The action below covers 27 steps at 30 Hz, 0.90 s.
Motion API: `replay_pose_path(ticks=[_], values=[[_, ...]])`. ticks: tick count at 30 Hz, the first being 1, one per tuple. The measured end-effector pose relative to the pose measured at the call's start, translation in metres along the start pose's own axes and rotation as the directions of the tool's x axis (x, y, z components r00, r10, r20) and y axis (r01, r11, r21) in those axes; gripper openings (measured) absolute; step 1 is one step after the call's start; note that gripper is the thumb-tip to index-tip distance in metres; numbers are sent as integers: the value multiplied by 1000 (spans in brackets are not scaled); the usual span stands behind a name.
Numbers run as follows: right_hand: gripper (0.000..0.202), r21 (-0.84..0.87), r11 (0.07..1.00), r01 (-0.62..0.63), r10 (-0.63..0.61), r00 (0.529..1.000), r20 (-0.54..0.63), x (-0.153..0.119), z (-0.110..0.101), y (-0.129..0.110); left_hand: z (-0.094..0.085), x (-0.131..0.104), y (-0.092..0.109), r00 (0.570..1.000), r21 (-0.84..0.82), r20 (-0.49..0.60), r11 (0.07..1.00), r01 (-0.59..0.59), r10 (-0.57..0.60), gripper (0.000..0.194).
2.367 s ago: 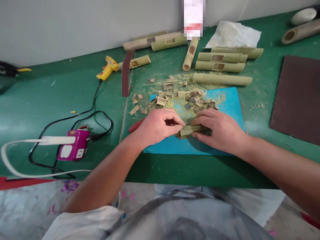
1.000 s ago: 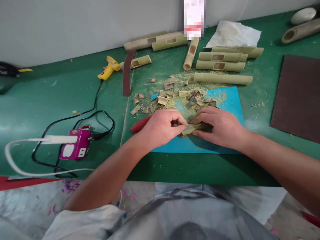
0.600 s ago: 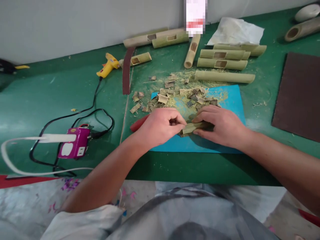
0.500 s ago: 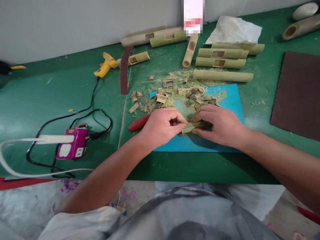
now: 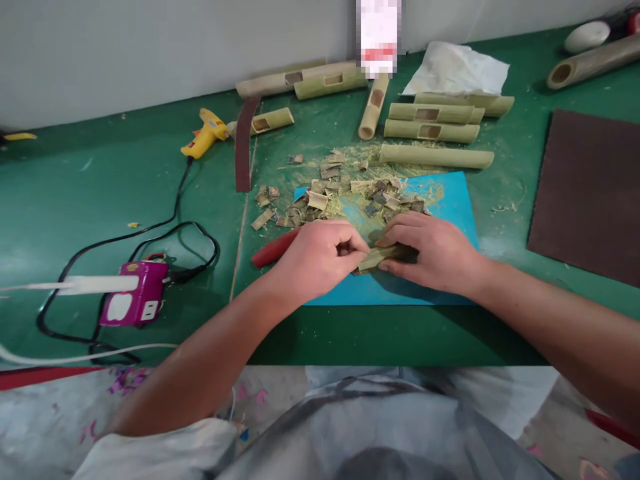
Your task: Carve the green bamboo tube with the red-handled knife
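Bamboo piece: the short greenish length (image 5: 373,260) sits between the two hands, to the right of the left hand and to the left of the right hand; its long axis runs mostly side to side, the right end tipped slightly away from the person.
Left hand: thumb and fingertips (image 5: 325,257) pinched together on the piece's left end.
Right hand: clasped (image 5: 440,253) around the rest, fingers on the far side, thumb on the near side; it covers more of the bamboo than the other hand.
Red handle: a tool's grip (image 5: 273,249) pokes out left of the left hand; its other end is hidden beneath.
Blue sheet: spread under both hands (image 5: 455,200), with bamboo chips (image 5: 317,200) and sawdust just beyond them.
Green surface: beyond the right hand, an uncut bamboo tube (image 5: 437,157) and notched tubes (image 5: 431,131); beyond and left of the left hand, a yellow glue gun (image 5: 205,133).
Room: a plain grey wall (image 5: 175,47) behind; scraps on the floor (image 5: 280,390) below.
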State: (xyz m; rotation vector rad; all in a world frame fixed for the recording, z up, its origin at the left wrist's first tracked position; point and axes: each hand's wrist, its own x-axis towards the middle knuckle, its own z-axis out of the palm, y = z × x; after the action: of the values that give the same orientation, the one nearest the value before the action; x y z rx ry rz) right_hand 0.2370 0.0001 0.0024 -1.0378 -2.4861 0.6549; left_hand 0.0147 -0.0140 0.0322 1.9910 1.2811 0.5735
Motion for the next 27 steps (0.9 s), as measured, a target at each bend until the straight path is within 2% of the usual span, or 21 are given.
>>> replay_pose_path(ticks=[2,6,11,16,21,23,27], values=[[22,-3,1000,13,-13,1000,-6,0,0,0,-1,-1,-1,1000,19,2,1000,10,-10,15],[20,-3,999,44,-44,999,-18,1,1,1,2,0,-3,991,11,-89,995,-101,102,15],[21,4,999,39,-39,999,-13,1,0,1,0,0,-3,999,17,-16,999,-49,49,14],[24,-17,998,62,-62,998,-14,0,1,2,6,0,-4,985,0,-105,990,-140,139,15],[22,-12,999,32,-32,999,1,0,-1,2,-1,-1,-3,999,15,-3,999,-42,42,15],[22,-10,999,31,-31,999,7,0,-2,1,-2,-2,-3,999,24,-22,999,-32,33,15],[23,-22,999,44,-44,999,6,0,-1,1,2,-1,-4,992,-20,-84,995,-93,91,14]])
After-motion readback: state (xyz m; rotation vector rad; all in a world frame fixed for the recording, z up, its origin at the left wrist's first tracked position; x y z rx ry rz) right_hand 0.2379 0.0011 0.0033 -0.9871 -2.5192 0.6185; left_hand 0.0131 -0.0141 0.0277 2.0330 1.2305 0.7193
